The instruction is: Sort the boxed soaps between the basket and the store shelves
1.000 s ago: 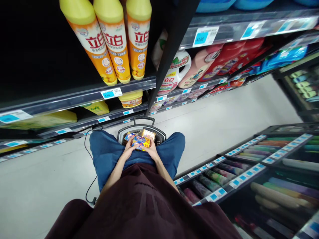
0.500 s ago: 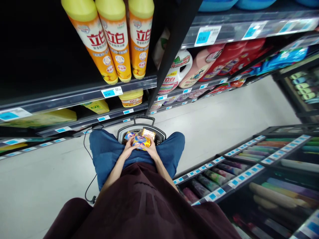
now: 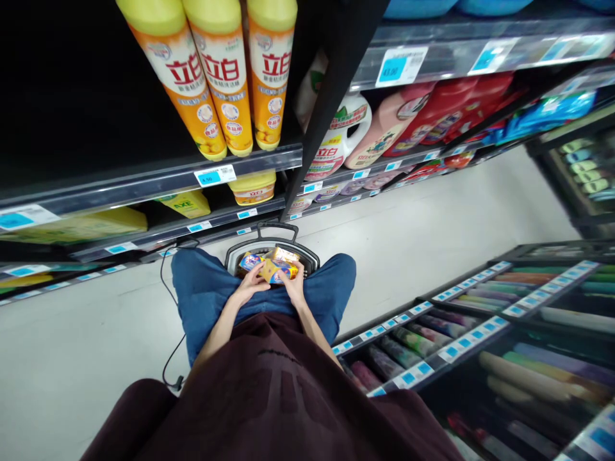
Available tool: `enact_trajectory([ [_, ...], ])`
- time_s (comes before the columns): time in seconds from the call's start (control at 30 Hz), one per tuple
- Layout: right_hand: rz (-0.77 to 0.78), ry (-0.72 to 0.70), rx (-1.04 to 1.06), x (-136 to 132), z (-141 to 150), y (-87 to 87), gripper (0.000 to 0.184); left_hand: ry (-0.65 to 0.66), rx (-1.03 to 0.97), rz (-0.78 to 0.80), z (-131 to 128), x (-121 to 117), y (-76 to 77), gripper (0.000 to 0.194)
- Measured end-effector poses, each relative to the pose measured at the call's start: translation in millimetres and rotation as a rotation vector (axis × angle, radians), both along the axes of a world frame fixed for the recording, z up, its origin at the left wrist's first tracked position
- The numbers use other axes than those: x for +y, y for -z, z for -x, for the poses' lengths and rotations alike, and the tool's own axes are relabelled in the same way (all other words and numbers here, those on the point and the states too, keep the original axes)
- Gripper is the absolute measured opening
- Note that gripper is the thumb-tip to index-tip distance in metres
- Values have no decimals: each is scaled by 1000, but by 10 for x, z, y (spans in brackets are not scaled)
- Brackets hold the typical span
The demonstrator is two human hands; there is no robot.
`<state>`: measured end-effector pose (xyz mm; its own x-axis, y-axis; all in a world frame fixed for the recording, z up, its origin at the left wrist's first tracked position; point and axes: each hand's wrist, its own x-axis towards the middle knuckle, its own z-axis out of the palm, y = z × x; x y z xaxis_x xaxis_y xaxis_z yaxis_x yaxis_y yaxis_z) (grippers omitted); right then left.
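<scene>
Both my hands are at a yellow-and-blue OMO soap pack [image 3: 277, 271], held above a shopping basket [image 3: 259, 246] between my knees. My left hand [image 3: 248, 286] pinches the left end of the pack, where a plain tan end face shows. The fingers of my right hand [image 3: 294, 285] wrap round its right side, with the thumb across the near face. Beneath the hands, inside the basket, lie another blue OMO pack [image 3: 250, 260] and a gold-coloured pack [image 3: 287, 254]. The lower part of the basket is hidden by my hands and legs.
Yellow-capped orange bottles [image 3: 225, 83] stand on the shelf ahead at left. Detergent bottles [image 3: 339, 137] fill the shelves to the right. A black cable [image 3: 163, 282] hangs beside my left leg. Behind me on the right runs a shelf of rolled goods [image 3: 413, 339].
The pack has turned in my hands, so its tan left end now shows. My left hand has shifted its grip to that end. The basket stays in place.
</scene>
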<state>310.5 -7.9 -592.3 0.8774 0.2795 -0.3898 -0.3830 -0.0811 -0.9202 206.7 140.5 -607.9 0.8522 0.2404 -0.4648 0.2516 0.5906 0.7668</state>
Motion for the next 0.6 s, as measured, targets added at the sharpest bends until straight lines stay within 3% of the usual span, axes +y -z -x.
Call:
enact_trajectory([
  [0.1,-7,-7,34,-11,-2,21,79,27,-14,40,-5,6,-29,99],
  [0.3,-164,-27,107,-6,3,39,101,15,-29,76,-17,36,-51,87],
  [0.43,-292,31,282,-32,-60,13,81,21,-23,60,-10,48,-12,76],
  [0.53,-541,-38,578,-60,-142,-72,62,-49,-28,37,-19,49,-5,78],
  [0.6,-706,-94,735,-74,-185,-150,66,-158,-55,21,-35,51,-18,77],
])
